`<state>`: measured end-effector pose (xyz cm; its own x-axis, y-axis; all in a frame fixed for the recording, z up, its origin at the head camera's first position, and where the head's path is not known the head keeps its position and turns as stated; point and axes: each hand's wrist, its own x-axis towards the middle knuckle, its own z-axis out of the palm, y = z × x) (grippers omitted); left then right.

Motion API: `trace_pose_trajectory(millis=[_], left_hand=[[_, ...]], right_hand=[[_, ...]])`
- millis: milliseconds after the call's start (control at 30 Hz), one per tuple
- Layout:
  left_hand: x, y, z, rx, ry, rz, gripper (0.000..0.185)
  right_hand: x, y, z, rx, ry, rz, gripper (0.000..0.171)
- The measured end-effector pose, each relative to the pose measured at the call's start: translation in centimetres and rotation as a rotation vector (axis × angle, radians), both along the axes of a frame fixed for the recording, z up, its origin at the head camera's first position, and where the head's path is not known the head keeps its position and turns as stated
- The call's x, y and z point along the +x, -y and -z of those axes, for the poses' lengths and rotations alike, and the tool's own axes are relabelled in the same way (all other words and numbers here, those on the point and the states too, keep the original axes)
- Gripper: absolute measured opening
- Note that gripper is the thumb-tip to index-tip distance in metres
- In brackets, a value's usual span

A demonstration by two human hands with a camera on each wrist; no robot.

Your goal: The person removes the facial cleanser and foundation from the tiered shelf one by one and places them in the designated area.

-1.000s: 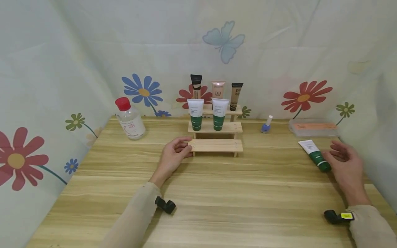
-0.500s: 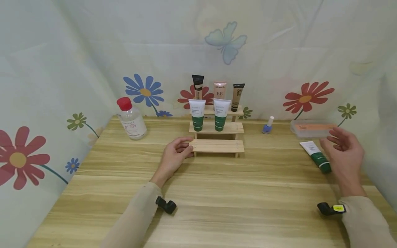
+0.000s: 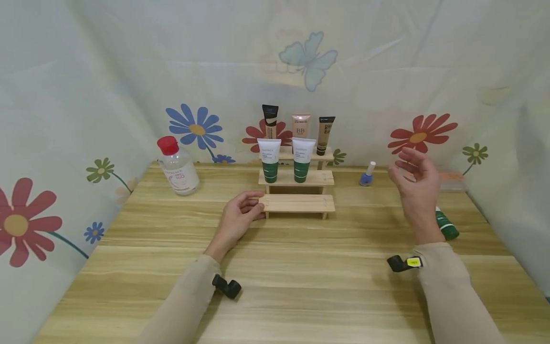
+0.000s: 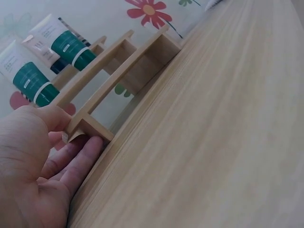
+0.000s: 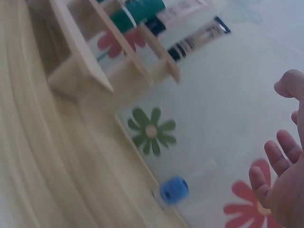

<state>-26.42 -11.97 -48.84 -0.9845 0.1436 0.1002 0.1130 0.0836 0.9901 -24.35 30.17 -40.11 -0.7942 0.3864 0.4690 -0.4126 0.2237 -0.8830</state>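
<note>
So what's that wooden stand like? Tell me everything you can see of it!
The wooden stand is pale and looks like plain, smooth wood. It has three flat steps, rising toward the back, with short supports underneath. It stands upright on the table. Two white-and-green tubes stand on the middle step, and three other tubes stand on the top one. The person's left hand holds the left end of the lowest step.

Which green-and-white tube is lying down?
The tube on the table, partly hidden by the right hand; the other two tubes stand upright on the rack's middle step.
</note>
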Motion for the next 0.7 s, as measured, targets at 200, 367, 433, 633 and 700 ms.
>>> trace_pose_trajectory(millis=[200, 367, 433, 633, 700], left_hand=[[0.0, 0.0, 0.0, 0.003, 0.0, 0.002, 0.03], [0.0, 0.1, 0.0, 0.02, -0.004, 0.0, 0.029], [0.0, 0.2, 0.0, 0.023, -0.006, -0.002, 0.029], [0.1, 0.2, 0.0, 0.008, -0.003, 0.007, 0.03], [0.2, 0.1, -0.1, 0.007, -0.003, 0.009, 0.03]], right_hand=[[-1.3, 4.7, -0.9, -0.004, -0.036, -0.111, 0.047], [-2.3, 8.1, -1.0, -0.038, -0.045, -0.213, 0.048], [-2.6, 9.3, -1.0, -0.039, -0.047, -0.244, 0.049], [-3.1, 12.0, -0.5, -0.05, -0.031, -0.316, 0.053], [-3.3, 12.6, -0.2, -0.052, -0.025, -0.34, 0.055]])
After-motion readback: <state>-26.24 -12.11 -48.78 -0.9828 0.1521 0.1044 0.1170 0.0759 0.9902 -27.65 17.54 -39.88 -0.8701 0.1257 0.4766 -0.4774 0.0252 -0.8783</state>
